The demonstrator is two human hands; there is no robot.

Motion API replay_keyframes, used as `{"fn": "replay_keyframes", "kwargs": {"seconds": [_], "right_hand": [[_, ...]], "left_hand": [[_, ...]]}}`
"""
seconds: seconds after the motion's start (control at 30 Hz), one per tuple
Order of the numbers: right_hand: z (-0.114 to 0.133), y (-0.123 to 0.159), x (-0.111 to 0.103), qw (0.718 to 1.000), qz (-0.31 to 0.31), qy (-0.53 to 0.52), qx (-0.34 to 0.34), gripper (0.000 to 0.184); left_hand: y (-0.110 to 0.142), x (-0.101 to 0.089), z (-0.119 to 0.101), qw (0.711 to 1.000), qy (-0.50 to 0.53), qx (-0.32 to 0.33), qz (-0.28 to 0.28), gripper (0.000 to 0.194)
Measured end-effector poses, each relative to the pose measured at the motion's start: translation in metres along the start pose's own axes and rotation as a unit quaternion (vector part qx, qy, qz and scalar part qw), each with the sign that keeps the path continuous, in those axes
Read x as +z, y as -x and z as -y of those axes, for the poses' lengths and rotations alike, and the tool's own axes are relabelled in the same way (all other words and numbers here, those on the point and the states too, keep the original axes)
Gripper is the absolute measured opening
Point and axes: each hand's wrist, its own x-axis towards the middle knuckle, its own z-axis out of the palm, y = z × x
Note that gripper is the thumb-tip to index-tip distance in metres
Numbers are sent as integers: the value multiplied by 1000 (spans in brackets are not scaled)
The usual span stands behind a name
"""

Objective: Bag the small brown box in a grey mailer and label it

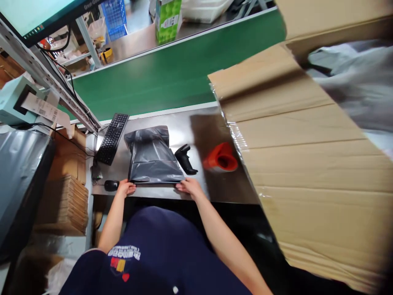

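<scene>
Head view: the left hand [125,188] and the right hand [189,186] sit at the near edge of a grey metal worktop [196,127], each pinching a near corner of a dark grey poly bag [152,155]. The left grip closes on the bag's left corner, the right grip on its right corner, fingers on top. The bag lies flat between and just beyond both hands, its far end folded over.

Just left of the left hand lies a black mouse [111,185]; beyond it, a black keyboard [112,138]. Just beyond the right hand rests a black scanner [185,157], close beside the bag's right edge. Further right lies an orange tape roll [221,157], next to a big cardboard box [307,155].

Far beyond the hands runs a green belt [172,78]. A label printer [15,100] with a printed slip stands far left; its writing is too small to read. The monitor [39,12] bezel shows "Great", partly cut off.
</scene>
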Motion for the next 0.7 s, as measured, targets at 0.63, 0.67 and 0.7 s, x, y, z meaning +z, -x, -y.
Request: {"fn": "replay_keyframes", "kwargs": {"seconds": [0.63, 0.67, 0.7], "right_hand": [[-23, 2, -11, 975, -74, 206, -35, 24], [-27, 6, -14, 978, -72, 191, -38, 25], [-30, 9, -16, 982, -68, 170, -39, 26]], "left_hand": [[2, 43, 20, 996, -48, -1, -71, 62], [3, 44, 25, 996, -42, 3, -80, 58], [4, 43, 29, 996, -33, 6, -84, 54]]}}
